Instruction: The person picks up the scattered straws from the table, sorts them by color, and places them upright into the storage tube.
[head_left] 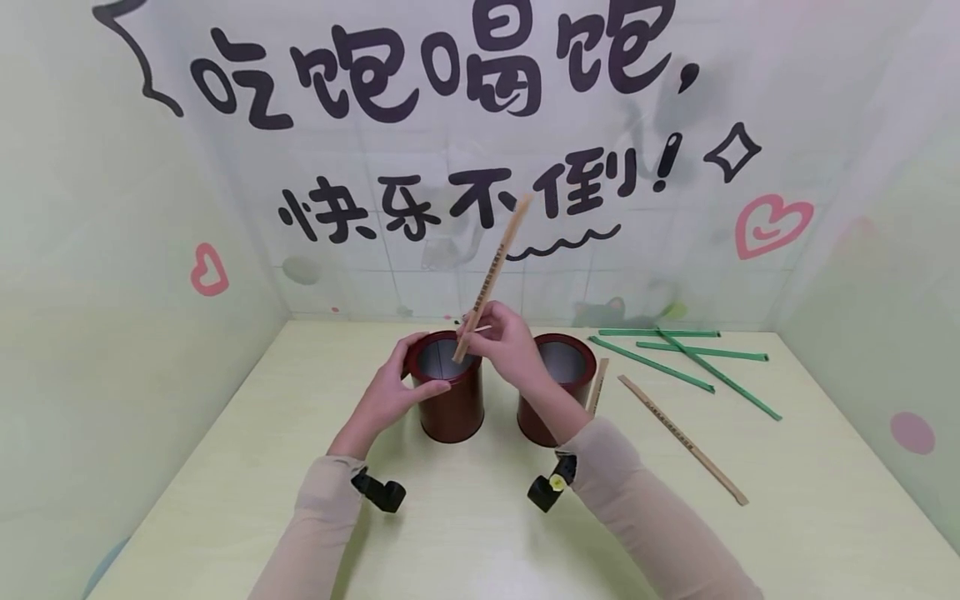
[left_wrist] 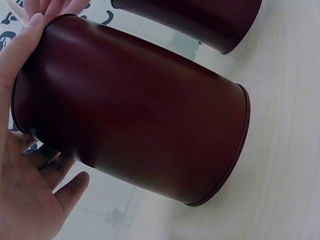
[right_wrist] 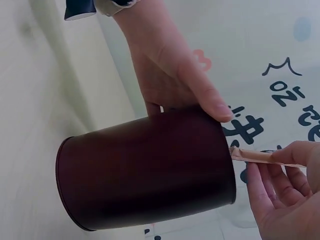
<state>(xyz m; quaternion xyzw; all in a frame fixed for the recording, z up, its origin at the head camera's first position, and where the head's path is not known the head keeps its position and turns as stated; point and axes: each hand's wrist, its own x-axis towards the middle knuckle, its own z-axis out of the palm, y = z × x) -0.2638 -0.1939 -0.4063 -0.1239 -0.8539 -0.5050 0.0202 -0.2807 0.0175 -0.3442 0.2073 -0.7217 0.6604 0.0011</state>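
In the head view my left hand (head_left: 384, 393) holds a dark red canister (head_left: 452, 408) by its upper part, thumb along the near side and fingers at the left. The canister stands upright on the table with its open top facing up. My right hand (head_left: 517, 350) pinches a slim brown paper-wrapped stick (head_left: 497, 262) with dark print near its lower end. The stick slants over the canister's mouth, its lower tip at the opening. In the right wrist view, that wrapped stick (right_wrist: 255, 156) lies between thumb and fingers, close to the rim. A thin pale strip shows beside these fingers.
A second dark red canister (head_left: 531, 417) stands right of the first, partly behind my right forearm. Another brown wrapped stick (head_left: 684, 436) lies on the table, and one more (head_left: 599, 385) beside the second canister. Several green wrapped sticks (head_left: 652, 364) lie at the back right. A lettered wall (head_left: 420, 283) closes the back.
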